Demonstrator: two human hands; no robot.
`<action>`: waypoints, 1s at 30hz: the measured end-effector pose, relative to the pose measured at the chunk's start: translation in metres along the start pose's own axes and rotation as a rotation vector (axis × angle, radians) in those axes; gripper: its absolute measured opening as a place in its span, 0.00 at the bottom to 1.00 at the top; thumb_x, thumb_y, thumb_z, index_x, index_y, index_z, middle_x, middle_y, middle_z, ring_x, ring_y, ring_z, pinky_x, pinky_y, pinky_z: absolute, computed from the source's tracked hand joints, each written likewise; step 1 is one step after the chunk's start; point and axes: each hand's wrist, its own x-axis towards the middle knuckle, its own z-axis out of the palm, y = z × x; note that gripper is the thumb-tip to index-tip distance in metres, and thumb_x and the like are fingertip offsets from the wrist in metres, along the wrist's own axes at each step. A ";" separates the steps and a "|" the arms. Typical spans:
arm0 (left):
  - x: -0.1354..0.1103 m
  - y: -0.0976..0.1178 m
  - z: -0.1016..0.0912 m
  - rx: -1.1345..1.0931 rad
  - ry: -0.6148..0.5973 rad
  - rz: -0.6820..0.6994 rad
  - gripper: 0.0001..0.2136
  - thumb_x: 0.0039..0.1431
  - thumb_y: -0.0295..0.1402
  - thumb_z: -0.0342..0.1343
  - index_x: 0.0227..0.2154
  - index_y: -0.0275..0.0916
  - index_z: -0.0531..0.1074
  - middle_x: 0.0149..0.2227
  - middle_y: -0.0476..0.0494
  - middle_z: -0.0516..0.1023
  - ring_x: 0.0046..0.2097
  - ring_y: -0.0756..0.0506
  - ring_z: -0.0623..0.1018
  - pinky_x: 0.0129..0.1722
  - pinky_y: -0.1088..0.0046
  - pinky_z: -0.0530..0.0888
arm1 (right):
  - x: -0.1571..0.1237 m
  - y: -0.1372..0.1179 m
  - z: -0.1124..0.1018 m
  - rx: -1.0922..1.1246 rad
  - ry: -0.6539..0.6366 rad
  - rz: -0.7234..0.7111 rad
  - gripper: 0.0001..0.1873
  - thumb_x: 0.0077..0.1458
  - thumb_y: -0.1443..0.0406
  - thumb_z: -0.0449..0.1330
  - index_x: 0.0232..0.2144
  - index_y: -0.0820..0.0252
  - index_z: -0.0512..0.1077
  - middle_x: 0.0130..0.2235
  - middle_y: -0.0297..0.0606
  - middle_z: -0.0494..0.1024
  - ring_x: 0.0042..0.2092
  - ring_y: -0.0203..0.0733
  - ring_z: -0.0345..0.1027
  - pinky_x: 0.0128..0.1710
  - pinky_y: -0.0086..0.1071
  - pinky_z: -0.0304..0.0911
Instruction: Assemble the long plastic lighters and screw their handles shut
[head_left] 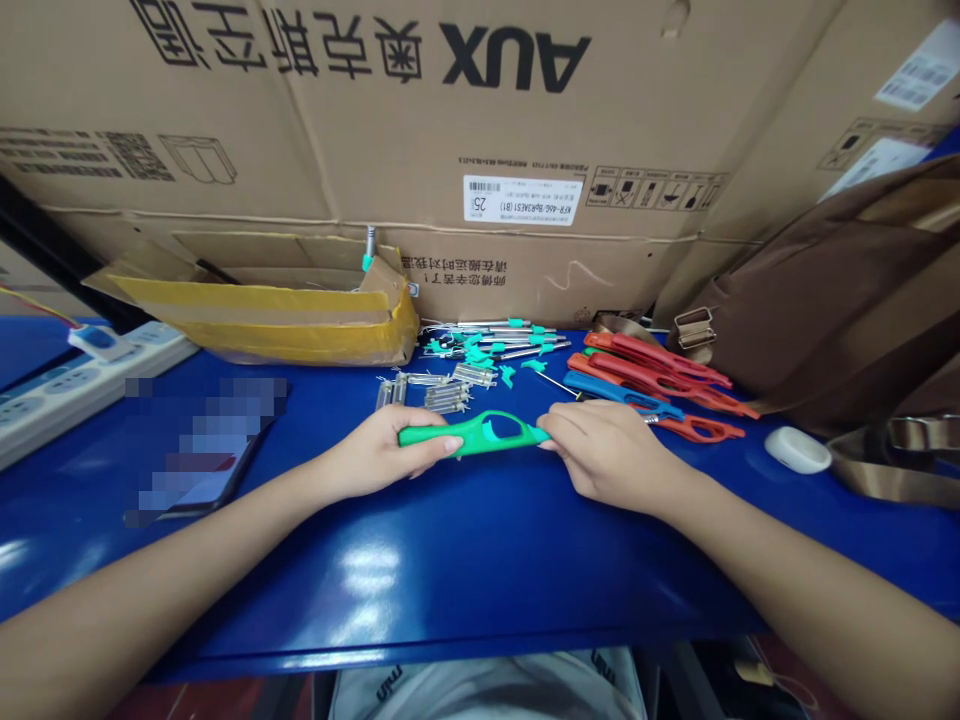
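My left hand (401,447) is closed around one end of a green lighter casing (491,432) with an oval opening, its thumb lying along the side. A teal trigger-like piece shows inside the opening. My right hand (611,452) pinches the casing's narrow teal end, and both hands hold it level above the blue table. A thin metal rod (555,382) shows just behind my right fingers; whether that hand also holds it I cannot tell. Behind the casing lie several small clear-and-metal parts (446,397), loose teal triggers (508,376) and metal tubes with teal pieces (517,345).
Red and orange casings (660,367) and a blue one (622,393) lie right of centre. A taped cardboard box (300,325) stands left, near a phone (217,440) and a power strip (90,380). A white earbud case (797,449) and a brown bag (817,270) are right.
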 end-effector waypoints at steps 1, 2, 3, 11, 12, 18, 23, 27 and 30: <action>-0.001 -0.001 0.000 0.092 0.030 0.081 0.20 0.65 0.47 0.57 0.25 0.35 0.71 0.20 0.53 0.67 0.22 0.54 0.64 0.21 0.80 0.61 | 0.000 0.000 0.001 -0.001 -0.013 -0.005 0.15 0.69 0.68 0.49 0.33 0.61 0.72 0.29 0.39 0.74 0.29 0.42 0.64 0.31 0.36 0.53; -0.001 -0.003 0.000 0.188 0.059 0.162 0.18 0.65 0.45 0.57 0.26 0.35 0.72 0.20 0.54 0.67 0.23 0.54 0.64 0.22 0.80 0.61 | 0.000 0.000 0.002 -0.004 -0.026 -0.009 0.14 0.68 0.69 0.49 0.32 0.61 0.72 0.29 0.39 0.74 0.29 0.42 0.64 0.31 0.36 0.52; -0.002 -0.004 0.000 0.279 0.084 0.236 0.17 0.66 0.44 0.57 0.27 0.35 0.73 0.21 0.54 0.67 0.23 0.54 0.65 0.23 0.79 0.61 | 0.000 0.000 0.003 -0.008 -0.038 -0.012 0.14 0.68 0.69 0.50 0.32 0.62 0.72 0.29 0.39 0.75 0.29 0.42 0.65 0.31 0.37 0.52; -0.003 -0.002 -0.010 0.704 0.018 0.435 0.16 0.73 0.43 0.48 0.46 0.37 0.74 0.41 0.43 0.81 0.41 0.46 0.80 0.42 0.74 0.74 | 0.000 0.008 -0.001 0.086 -0.124 0.105 0.10 0.68 0.64 0.54 0.40 0.62 0.74 0.36 0.40 0.79 0.38 0.44 0.71 0.39 0.36 0.58; -0.003 -0.001 -0.010 0.722 -0.001 0.422 0.16 0.74 0.41 0.45 0.49 0.37 0.73 0.44 0.42 0.80 0.44 0.45 0.80 0.46 0.72 0.74 | 0.000 0.010 -0.002 0.099 -0.131 0.128 0.10 0.68 0.63 0.55 0.40 0.61 0.74 0.36 0.39 0.79 0.39 0.45 0.71 0.39 0.35 0.59; -0.001 -0.006 -0.007 0.759 -0.097 0.310 0.17 0.74 0.41 0.45 0.58 0.40 0.68 0.52 0.40 0.74 0.52 0.42 0.77 0.53 0.65 0.73 | -0.003 0.018 0.002 0.103 -0.252 0.183 0.09 0.66 0.61 0.58 0.35 0.60 0.73 0.36 0.40 0.78 0.41 0.47 0.69 0.42 0.38 0.60; 0.001 -0.010 -0.005 0.727 -0.077 0.273 0.16 0.71 0.43 0.51 0.55 0.40 0.69 0.50 0.41 0.73 0.50 0.42 0.76 0.50 0.64 0.74 | 0.000 0.020 -0.001 0.181 -0.311 0.167 0.07 0.65 0.63 0.57 0.38 0.59 0.74 0.39 0.40 0.79 0.42 0.46 0.71 0.47 0.39 0.59; -0.002 -0.005 -0.008 0.712 -0.083 0.257 0.15 0.68 0.41 0.54 0.53 0.41 0.70 0.49 0.42 0.73 0.50 0.42 0.76 0.50 0.65 0.73 | 0.000 0.022 -0.004 0.329 -0.256 0.223 0.04 0.62 0.65 0.60 0.37 0.57 0.75 0.37 0.36 0.79 0.40 0.43 0.71 0.44 0.37 0.59; -0.004 -0.002 -0.011 0.695 -0.083 0.243 0.14 0.66 0.41 0.57 0.50 0.41 0.72 0.48 0.43 0.74 0.49 0.42 0.76 0.50 0.66 0.73 | -0.001 0.024 0.002 0.373 -0.167 0.337 0.09 0.63 0.64 0.59 0.30 0.57 0.72 0.31 0.33 0.77 0.34 0.40 0.69 0.37 0.33 0.58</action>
